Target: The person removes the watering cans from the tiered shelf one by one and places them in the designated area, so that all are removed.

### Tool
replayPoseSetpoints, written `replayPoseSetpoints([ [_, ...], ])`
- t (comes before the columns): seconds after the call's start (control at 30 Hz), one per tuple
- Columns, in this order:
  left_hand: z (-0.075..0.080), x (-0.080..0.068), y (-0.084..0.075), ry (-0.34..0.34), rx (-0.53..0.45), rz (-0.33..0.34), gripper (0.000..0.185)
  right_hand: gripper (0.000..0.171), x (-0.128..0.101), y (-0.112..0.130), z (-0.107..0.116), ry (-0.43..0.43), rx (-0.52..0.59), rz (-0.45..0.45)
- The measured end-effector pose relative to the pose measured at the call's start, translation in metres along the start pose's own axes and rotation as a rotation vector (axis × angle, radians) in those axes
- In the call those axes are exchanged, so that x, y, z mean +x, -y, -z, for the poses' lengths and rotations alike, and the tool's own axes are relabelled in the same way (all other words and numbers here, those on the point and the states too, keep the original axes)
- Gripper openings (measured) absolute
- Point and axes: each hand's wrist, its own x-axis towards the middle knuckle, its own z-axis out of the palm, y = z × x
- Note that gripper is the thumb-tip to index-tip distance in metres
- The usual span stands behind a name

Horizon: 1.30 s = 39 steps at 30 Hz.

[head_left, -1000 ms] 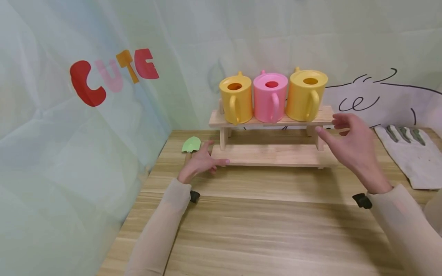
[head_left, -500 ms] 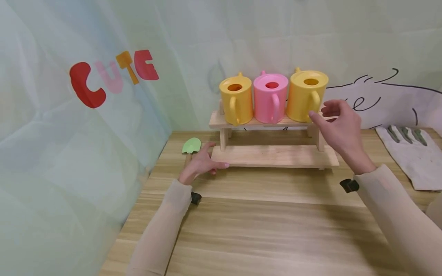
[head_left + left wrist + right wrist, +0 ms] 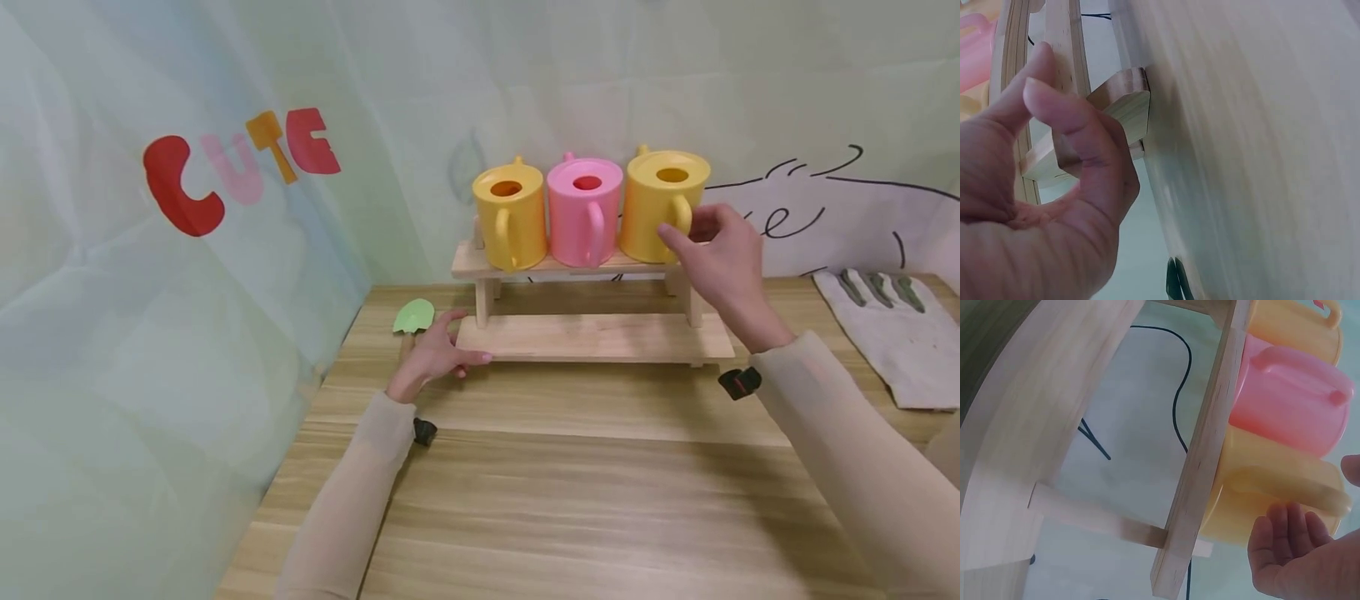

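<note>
Two yellow watering cans and a pink watering can (image 3: 573,217) stand side by side on the upper shelf of a wooden rack (image 3: 592,336), handles to the front. My right hand (image 3: 723,262) is at the handle of the right yellow watering can (image 3: 647,221). Its thumb lies on the left side of the handle and its fingers on the right; the right wrist view shows the fingertips at the handle and the thumb apart from them. At the left end of the lower shelf, my left hand (image 3: 437,350) holds the board between thumb and fingers.
The left yellow watering can (image 3: 517,221) is beside the pink one. A small green trowel (image 3: 414,317) lies next to my left hand, its handle partly hidden. At the right is a white cloth item (image 3: 900,350) with dark green stripes. Fabric walls (image 3: 225,350) close off the left and back.
My right hand has moved left and slightly up, from beside the upper shelf's right end to the right yellow watering can's handle. The left hand has stayed at the rack.
</note>
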Motion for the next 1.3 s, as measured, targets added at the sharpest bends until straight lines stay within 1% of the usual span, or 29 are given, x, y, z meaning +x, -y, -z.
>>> replayPoseSetpoints([
  [0.17, 0.001, -0.001, 0.001, -0.004, -0.008, -0.005, 0.105, 0.064, 0.004, 0.002, -0.003, -0.002, 0.021, -0.034],
  [0.37, 0.001, -0.001, 0.003, 0.003, -0.027, -0.014, 0.103, 0.056, 0.009, 0.0, -0.007, -0.01, 0.067, -0.046],
  [0.6, 0.0, 0.0, 0.004, -0.003, -0.029, -0.019, 0.102, 0.037, 0.014, 0.003, -0.011, -0.002, 0.149, -0.063],
  [0.83, 0.001, 0.001, 0.005, -0.005, -0.016, -0.013, 0.101, 0.041, 0.014, 0.009, -0.013, 0.049, 0.253, -0.075],
  [1.07, 0.002, 0.0, 0.004, -0.002, 0.0, -0.01, 0.102, 0.032, 0.018, 0.012, -0.013, 0.086, 0.356, -0.105],
  [1.3, 0.001, 0.001, 0.003, -0.007, -0.01, 0.003, 0.101, 0.03, 0.021, 0.012, -0.014, 0.116, 0.399, -0.128],
])
